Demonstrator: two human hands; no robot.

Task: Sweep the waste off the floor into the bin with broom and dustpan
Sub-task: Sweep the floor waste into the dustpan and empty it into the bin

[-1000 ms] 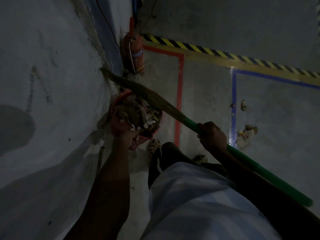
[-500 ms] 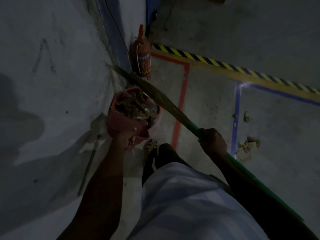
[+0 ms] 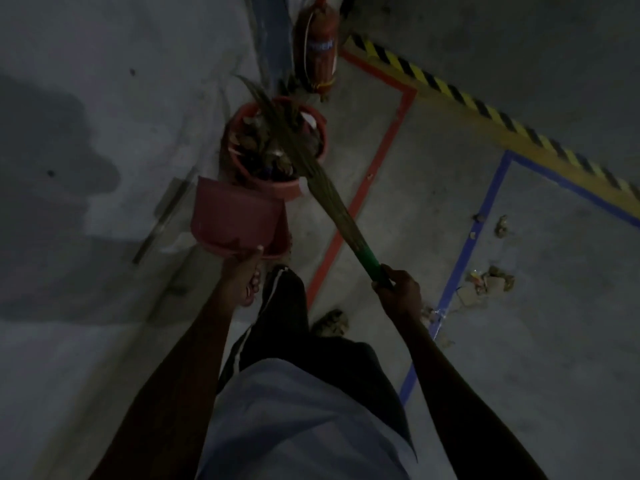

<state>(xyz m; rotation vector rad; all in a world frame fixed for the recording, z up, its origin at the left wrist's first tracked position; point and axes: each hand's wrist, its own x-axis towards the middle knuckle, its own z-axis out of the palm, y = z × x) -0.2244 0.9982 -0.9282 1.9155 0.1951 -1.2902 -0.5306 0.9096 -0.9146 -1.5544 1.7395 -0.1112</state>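
Note:
A red round bin [image 3: 313, 119] stands by the wall, filled with brown waste. Just in front of it I hold a red dustpan [image 3: 235, 216], tipped up with its underside toward me; my left hand [image 3: 247, 275] grips its handle from below. My right hand [image 3: 398, 285] grips the green handle of a straw broom [image 3: 322, 181]. The broom's bristles lie over the waste in the bin. More waste [image 3: 488, 282] lies on the floor to the right, near a blue tape line.
A red fire extinguisher [image 3: 317, 46] stands behind the bin in the corner. A grey wall [image 3: 104, 133] runs along the left. Red tape [image 3: 363, 192], blue tape [image 3: 481, 216] and a yellow-black stripe [image 3: 485, 109] mark the concrete floor. My legs and feet are below.
The dustpan has tipped up and pulled back from the bin, its waste now in the bin. The broom's bristles have swung over the bin's top. The view has shifted closer.

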